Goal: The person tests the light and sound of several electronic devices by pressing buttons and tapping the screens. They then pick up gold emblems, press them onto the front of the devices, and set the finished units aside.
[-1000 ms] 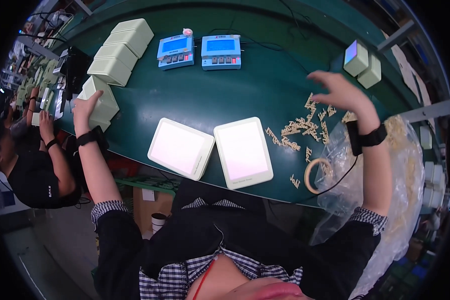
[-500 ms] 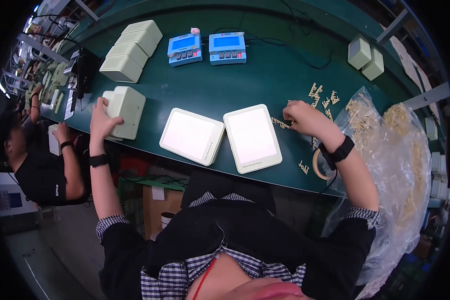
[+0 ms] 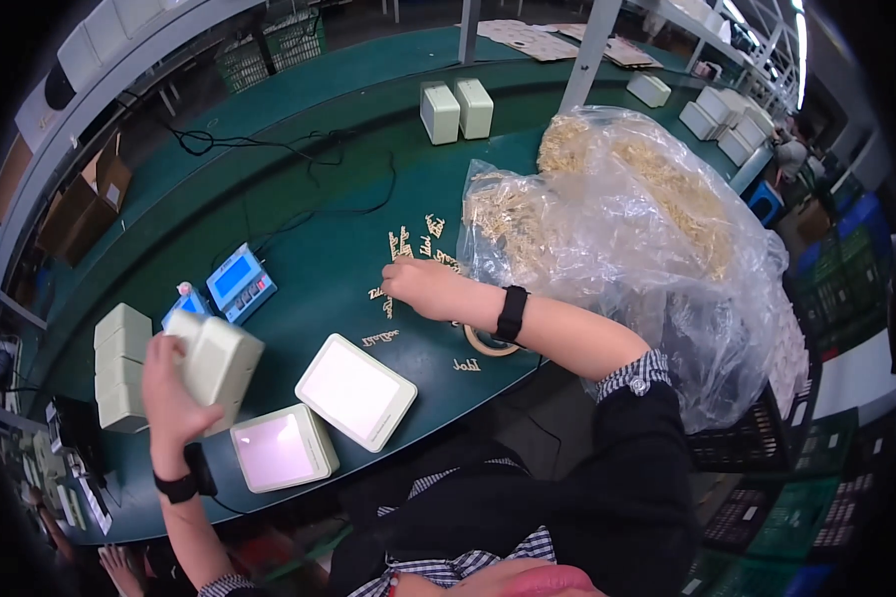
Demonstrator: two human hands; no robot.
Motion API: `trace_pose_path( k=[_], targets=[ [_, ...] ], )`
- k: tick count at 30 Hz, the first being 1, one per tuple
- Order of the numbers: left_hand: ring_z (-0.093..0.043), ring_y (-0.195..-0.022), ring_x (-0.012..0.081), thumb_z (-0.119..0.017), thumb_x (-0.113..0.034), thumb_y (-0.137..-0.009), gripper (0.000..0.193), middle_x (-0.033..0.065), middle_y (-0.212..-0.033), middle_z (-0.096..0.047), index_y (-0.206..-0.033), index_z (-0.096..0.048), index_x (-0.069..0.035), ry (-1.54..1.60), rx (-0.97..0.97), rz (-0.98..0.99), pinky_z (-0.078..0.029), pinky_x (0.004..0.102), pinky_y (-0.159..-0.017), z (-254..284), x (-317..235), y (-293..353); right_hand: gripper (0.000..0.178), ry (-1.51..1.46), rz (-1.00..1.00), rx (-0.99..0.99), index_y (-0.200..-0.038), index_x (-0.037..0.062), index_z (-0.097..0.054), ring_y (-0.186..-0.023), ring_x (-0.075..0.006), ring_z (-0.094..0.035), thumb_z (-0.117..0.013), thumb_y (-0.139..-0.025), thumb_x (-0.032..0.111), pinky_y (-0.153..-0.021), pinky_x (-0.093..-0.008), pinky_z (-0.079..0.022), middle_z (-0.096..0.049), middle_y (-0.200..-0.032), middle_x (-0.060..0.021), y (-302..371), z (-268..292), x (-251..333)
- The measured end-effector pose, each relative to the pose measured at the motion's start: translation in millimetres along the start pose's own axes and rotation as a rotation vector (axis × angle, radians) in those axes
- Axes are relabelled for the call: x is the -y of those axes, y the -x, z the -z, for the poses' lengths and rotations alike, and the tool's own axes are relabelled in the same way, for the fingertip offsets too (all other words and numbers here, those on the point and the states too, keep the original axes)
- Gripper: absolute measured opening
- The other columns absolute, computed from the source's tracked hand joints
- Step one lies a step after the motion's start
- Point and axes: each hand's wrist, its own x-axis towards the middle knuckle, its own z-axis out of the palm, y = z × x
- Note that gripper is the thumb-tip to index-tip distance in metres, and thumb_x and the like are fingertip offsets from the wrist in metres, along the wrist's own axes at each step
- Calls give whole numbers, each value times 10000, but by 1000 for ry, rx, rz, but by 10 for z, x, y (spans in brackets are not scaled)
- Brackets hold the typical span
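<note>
green surface, seen from the head camera. toward the left, the left hand clasps two cream boxes side by side, its fingers at their far edge and its thumb at the near one. they are tilted and partly cover one of two blue devices; whether they touch the surface, i cannot tell.

near the centre, the right hand reaches down among scattered wooden words, fingertips bunched together; whether they pinch a word is hidden.

between the hands, closer to the person, lie a white panel and a pinkish panel, faces up, one just beside the other. a tan ring lies partly behind the right wrist. a clear bag of more words spreads to the right.
</note>
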Motion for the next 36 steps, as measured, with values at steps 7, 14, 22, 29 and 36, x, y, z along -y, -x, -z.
trace_pose_path(
  k=[7, 14, 22, 29, 36],
  targets=[
    [-498, -988, 400, -726, -238, -386, 669, 154, -1058, -492, -965, -422, -98, 132, 273, -143, -444, 418, -848, -460, -17, -379, 131, 29, -90, -206, -847, 9, -616, -924, -302, -592, -582, -736, -51, -769, -373, -542, -593, -909, -107, 71, 284, 42],
    [-436, -1230, 403, -804, -286, -479, 693, 157, -1337, -473, -1060, -479, -92, 146, 451, -189, -368, 413, -1031, -390, 160, -396, 142, -391, -219, -525, -873, -13, -634, -887, -237, -649, -601, -768, -102, -782, -299, -542, -650, -916, -96, -243, 575, 316],
    [-604, -1112, 202, -735, -121, -841, 551, 115, -1272, -591, -1333, -508, -24, 777, 197, -160, -477, 347, -961, -419, -582, -678, 143, -1500, -219, -606, -905, -29, -627, -980, -187, -658, -679, -803, -115, -844, -287, -544, -660, -973, -97, -802, 270, 628],
    [-657, -878, 127, -680, -47, -889, 270, 83, -988, -662, -1139, -640, 47, 1156, 151, 184, -534, 252, -794, -885, -343, -718, 235, -1714, -215, -569, -1027, -15, -596, -999, -206, -655, -671, -822, -104, -877, -300, -543, -644, -1029, -106, -1076, 19, 599],
    [-650, -809, 111, -682, -41, -872, 272, 55, -887, -646, -1122, -641, 58, 1254, 201, 240, -540, 236, -722, -1013, -331, -638, 306, -1819, -280, -440, -1143, -10, -563, -1027, -211, -650, -659, -856, -60, -905, -295, -530, -623, -1094, -110, -1089, -64, 636]
  ],
)
